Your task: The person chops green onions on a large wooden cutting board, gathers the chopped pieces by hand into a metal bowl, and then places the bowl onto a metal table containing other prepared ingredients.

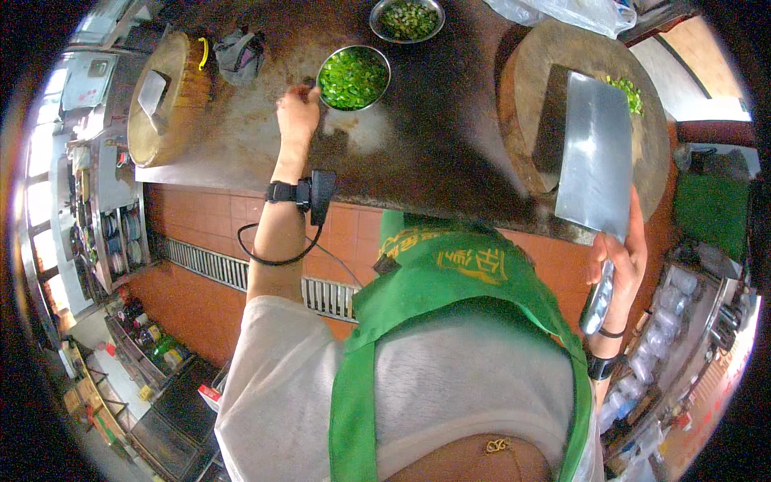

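Observation:
My right hand point(623, 259) is closed around the handle of a metal cleaver point(596, 156). Its broad blade is raised over a round wooden chopping block point(560, 54) at the right, where a few chopped green pieces point(629, 96) lie. My left hand point(299, 111) is at the left rim of a round metal bowl point(390, 75) filled with chopped greens point(352, 78); its fingertips are at the rim, and whether they grip it is not clear. Farther back stands a second metal bowl point(443, 27) holding chopped pale green pieces point(409, 21).
Another round chopping block point(174, 138) with a second cleaver point(152, 93) on it stands at the left of the dark worktop point(409, 162). A grey cloth or bag point(240, 57) lies beside it. Clear plastic bags point(578, 12) lie at the back right. A floor drain grating point(205, 262) runs below.

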Tool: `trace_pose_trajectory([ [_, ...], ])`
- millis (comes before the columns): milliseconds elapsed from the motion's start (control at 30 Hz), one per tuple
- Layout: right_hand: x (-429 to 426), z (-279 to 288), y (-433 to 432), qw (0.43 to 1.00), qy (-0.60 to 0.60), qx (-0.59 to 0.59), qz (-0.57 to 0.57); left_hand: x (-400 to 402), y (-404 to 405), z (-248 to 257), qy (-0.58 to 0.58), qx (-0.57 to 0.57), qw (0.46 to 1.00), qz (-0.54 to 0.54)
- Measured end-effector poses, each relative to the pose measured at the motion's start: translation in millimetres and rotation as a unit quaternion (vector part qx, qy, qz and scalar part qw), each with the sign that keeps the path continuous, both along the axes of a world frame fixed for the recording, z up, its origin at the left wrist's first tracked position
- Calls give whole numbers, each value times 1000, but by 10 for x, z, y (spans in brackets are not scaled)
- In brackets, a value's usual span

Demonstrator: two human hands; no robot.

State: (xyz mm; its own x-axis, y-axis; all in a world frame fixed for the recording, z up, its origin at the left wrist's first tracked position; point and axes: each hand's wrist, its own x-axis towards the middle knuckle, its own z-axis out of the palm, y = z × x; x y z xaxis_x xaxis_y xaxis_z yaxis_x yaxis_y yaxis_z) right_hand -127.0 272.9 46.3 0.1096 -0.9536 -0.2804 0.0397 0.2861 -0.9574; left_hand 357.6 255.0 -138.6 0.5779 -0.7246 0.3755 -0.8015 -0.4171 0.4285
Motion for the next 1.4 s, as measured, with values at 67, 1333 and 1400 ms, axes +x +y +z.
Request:
trace_pose_trajectory([
  [67,-3,27,0,1000,18,-4,-13,-53,-31,5,157,88,983,-46],
  [1333,-2064,-560,-341,994,34,-7,-105,-3063,-1017,1192,56,2,936,-349],
  [1400,-2019,-552,-324,993,9,15,-114,-3275,-1334,1075,74,-25,900,-428],
])
